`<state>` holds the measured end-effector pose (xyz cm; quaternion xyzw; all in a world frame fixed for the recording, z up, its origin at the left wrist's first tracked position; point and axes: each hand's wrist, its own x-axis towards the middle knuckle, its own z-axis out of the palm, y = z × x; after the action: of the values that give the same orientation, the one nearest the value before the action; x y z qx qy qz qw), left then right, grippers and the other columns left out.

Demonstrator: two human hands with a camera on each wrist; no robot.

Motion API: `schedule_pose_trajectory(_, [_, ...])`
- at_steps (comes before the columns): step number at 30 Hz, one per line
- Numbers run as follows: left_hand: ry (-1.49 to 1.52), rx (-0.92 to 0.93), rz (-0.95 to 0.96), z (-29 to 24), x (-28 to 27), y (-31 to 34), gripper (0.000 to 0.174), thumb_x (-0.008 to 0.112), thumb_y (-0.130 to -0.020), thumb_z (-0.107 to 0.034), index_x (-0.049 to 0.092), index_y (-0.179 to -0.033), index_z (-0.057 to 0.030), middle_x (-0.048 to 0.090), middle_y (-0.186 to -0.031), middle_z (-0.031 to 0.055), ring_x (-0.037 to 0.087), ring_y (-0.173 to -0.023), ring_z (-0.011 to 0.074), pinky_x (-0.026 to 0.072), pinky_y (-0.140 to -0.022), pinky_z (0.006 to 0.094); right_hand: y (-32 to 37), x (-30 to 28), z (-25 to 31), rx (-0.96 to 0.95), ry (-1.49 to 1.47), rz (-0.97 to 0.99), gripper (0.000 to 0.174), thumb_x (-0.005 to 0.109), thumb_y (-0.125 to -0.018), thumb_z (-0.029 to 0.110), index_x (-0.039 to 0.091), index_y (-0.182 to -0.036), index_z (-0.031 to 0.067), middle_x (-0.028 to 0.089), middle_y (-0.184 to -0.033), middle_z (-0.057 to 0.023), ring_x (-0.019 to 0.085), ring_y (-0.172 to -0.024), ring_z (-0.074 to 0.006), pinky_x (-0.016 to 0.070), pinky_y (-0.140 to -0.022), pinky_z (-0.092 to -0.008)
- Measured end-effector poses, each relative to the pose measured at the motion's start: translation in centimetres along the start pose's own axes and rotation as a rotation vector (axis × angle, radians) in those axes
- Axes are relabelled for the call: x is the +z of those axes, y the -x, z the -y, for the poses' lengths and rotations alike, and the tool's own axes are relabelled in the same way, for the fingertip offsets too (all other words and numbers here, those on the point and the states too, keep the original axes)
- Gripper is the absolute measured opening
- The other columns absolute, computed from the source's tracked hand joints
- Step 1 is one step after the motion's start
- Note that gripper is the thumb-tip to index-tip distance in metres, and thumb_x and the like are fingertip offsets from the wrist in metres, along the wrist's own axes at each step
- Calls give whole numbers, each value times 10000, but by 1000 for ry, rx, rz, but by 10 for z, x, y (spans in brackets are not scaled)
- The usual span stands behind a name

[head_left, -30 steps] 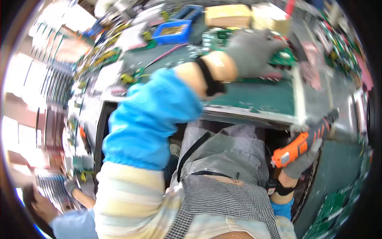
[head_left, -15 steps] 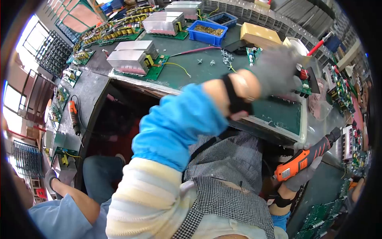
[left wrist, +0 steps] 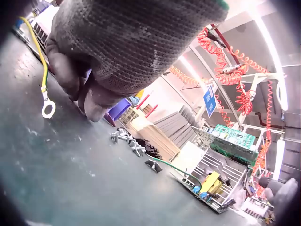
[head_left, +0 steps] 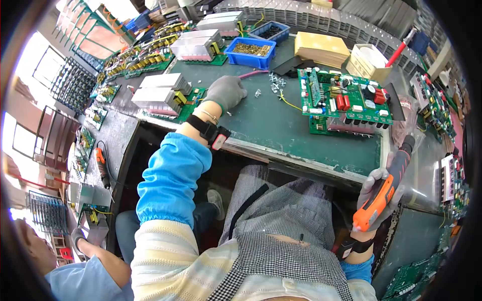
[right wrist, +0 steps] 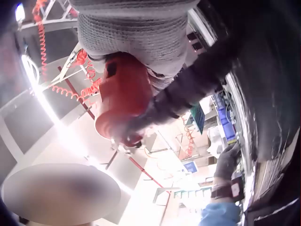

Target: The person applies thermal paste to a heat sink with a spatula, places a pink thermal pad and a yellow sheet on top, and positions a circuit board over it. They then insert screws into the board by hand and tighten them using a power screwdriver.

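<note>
In the head view my gloved left hand (head_left: pixel 226 94) is low over the green work surface (head_left: pixel 261 125), bent fingers toward the far side. It covers part of a pink-handled tool (head_left: pixel 254 73). Left of the hand, a circuit board with silver heat sinks (head_left: pixel 163 95) stands close by. In the left wrist view, thumb and fingers are curled near a yellow wire's ring terminal (left wrist: pixel 48 108); I cannot tell whether they hold anything. My gloved right hand (head_left: pixel 369 193) grips an orange and black power screwdriver (head_left: pixel 384 193) beyond the table's right front edge, nose pointing up and away.
A populated green circuit board (head_left: pixel 346 98) sits at the right, partly over another. Loose screws (head_left: pixel 276 83) lie mid-table. Behind are a blue tray of brass-coloured parts (head_left: pixel 251 52) and a yellow block (head_left: pixel 324 47). Another person (head_left: pixel 90 271) sits at left near a second power screwdriver (head_left: pixel 102 165).
My left hand has swung left from the populated board to beside the heat-sink board, uncovering the populated board. My right hand keeps hold of the power screwdriver, now tilted more upright.
</note>
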<state>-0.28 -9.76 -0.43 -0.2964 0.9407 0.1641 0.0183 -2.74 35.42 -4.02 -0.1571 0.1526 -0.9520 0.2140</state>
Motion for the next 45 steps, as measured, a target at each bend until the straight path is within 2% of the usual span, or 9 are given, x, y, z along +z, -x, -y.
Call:
schedule_pose_trajectory(3, [233, 66, -19, 8, 1, -1, 276, 658, -904, -281, 711, -1027, -40, 731, -944, 143, 706, -890, 277, 544, -810, 378, 9, 10, 3, 1, 372, -90, 971, 679, -928, 472, 119, -1603, 56, 567, -1059, -100, 606, -1018, -255, 576, -915, -392])
schedule_pose_trajectory(4, [448, 84, -17, 9, 0, 0, 251, 653, -927, -257, 697, -1010, -24, 722, -923, 124, 699, -854, 237, 539, -770, 343, 10, 22, 1, 6, 547, -147, 973, 709, -869, 540, 248, -1559, 33, 590, -967, -85, 639, -924, -265, 569, -844, -394])
schedule_pose_trajectory(9, [1124, 342, 278, -23, -45, 35, 152, 610, -996, -182, 615, -1049, -39, 653, -896, 53, 606, -729, 127, 510, -674, 255, 8, 28, -4, 413, 601, 89, 736, 716, -730, 180, 435, -1385, -4, 707, -995, -189, 706, -914, -309, 571, -862, -433])
schedule_pose_trajectory(13, [1416, 321, 264, -64, -61, 62, 173, 597, -1019, -169, 590, -1126, -33, 668, -990, 76, 644, -823, 142, 540, -699, 245, -1, 31, -32, 565, 712, 298, 738, 684, -881, 54, 323, -1525, 48, 671, -1027, -95, 666, -956, -158, 546, -869, -346])
schedule_pose_trajectory(15, [1507, 427, 420, -73, -60, 61, 178, 599, -1024, -178, 592, -1133, -38, 671, -1018, 79, 645, -833, 155, 547, -705, 256, -3, 37, -41, 572, 775, 333, 716, 669, -881, 95, 324, -1507, 46, 690, -1020, -130, 691, -947, -205, 558, -877, -373])
schedule_pose_trajectory(23, [1367, 467, 575, -113, -64, 91, 188, 579, -1034, -162, 579, -1158, -21, 684, -1110, 116, 693, -947, 184, 580, -768, 265, 20, 35, -22, 358, 1288, 369, 790, 733, -900, 246, 313, -1533, 28, 685, -1045, -125, 689, -957, -187, 541, -863, -352])
schedule_pose_trajectory(32, [1149, 417, 455, -149, -67, 122, 202, 572, -1037, -175, 603, -1158, -16, 707, -1004, 100, 689, -874, 140, 566, -710, 218, 51, 25, -10, 205, 1381, 416, 900, 725, -898, 357, 227, -1575, 34, 640, -1211, -305, 650, -1129, -429, 500, -974, -423])
schedule_pose_trajectory(41, [1245, 437, 589, -163, -63, 129, 191, 572, -1017, -132, 594, -1112, 32, 683, -961, 155, 640, -761, 194, 543, -728, 293, 66, 12, -1, 237, 1278, 395, 943, 688, -891, 480, 221, -1584, 44, 662, -1166, -274, 681, -1054, -397, 511, -942, -406])
schedule_pose_trajectory(45, [1221, 485, 627, -178, -62, 129, 198, 602, -992, -139, 604, -1079, 40, 668, -981, 147, 615, -750, 191, 520, -721, 295, 68, 4, 5, 318, 1086, 345, 889, 720, -892, 351, 245, -1581, 49, 680, -1049, -165, 704, -873, -254, 553, -814, -361])
